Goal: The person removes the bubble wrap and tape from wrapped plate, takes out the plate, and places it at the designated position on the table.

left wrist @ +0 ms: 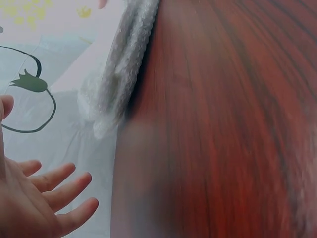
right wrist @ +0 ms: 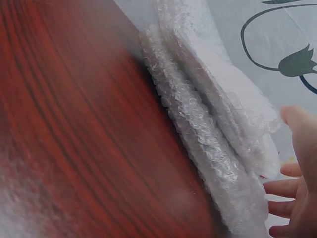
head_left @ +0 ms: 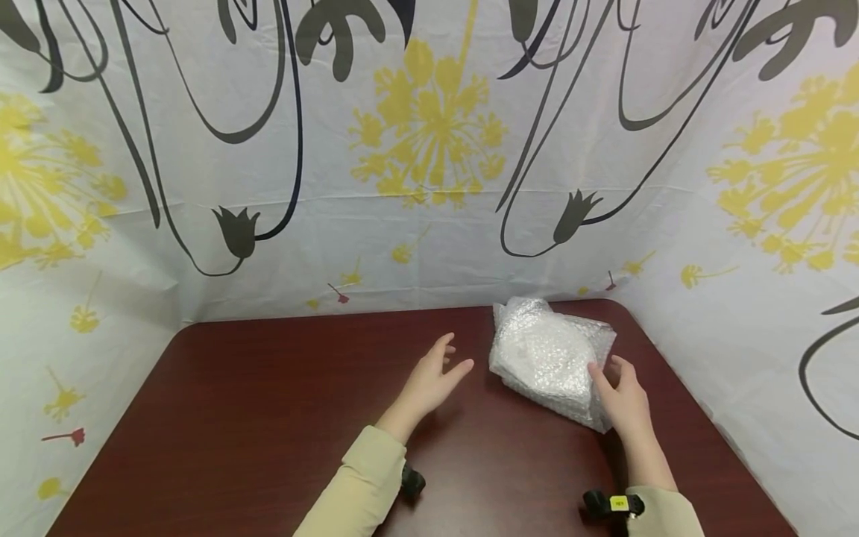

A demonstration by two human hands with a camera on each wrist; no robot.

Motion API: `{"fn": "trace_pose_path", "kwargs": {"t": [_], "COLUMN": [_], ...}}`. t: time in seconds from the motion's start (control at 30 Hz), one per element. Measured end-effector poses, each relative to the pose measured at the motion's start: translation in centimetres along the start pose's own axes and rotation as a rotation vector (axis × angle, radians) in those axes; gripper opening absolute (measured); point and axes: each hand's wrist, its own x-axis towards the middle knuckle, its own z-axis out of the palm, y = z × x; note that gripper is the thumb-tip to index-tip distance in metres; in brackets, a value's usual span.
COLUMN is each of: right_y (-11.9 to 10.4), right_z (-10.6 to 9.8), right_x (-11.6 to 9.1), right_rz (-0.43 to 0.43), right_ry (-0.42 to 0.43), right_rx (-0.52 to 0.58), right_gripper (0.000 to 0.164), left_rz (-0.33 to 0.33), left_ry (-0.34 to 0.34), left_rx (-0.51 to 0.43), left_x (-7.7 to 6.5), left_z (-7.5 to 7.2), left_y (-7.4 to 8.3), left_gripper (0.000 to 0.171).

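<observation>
The packet (head_left: 546, 354) lies at the far right of the table (head_left: 268, 410). My right hand (head_left: 625, 403), loosely open at its edge, grips nothing; my left hand (head_left: 428, 382) is spread and empty, so a one-sided push could slide the packet off.

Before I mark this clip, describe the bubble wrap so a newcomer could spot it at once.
On the dark reddish table, look toward the far right corner, near the patterned cloth. The bubble wrap lies there, by the right hand. Its shiny, crinkled, silvery surface stands out from the smooth table.
</observation>
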Motion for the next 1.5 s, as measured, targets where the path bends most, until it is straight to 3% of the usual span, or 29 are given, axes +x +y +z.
{"fn": "trace_pose_path", "kwargs": {"t": [0.47, 0.77, 1.03, 1.5], "right_y": [-0.2, -0.3, -0.1, 0.0], "right_z": [0.6, 0.9, 1.2, 1.5], "right_x": [-0.5, -0.5, -0.5, -0.2], "right_rz": [-0.020, -0.031, -0.028, -0.008], "right_ry": [-0.026, -0.002, 0.031, 0.041], "right_rx": [0.065, 0.090, 0.135, 0.199], "right_gripper": [0.081, 0.082, 0.079, 0.080], "left_rz": [-0.040, -0.090, -0.086, -0.110], "left_ry": [-0.013, -0.050, -0.066, 0.000], "left_rx": [-0.117, -0.222, -0.297, -0.473], "left_x": [1.0, 1.7, 2.2, 3.0], "left_z": [2.3, 3.6, 4.6, 6.0], "left_y": [0.5, 1.1, 1.2, 0.8], "left_gripper": [0.070, 0.069, 0.067, 0.064]}}
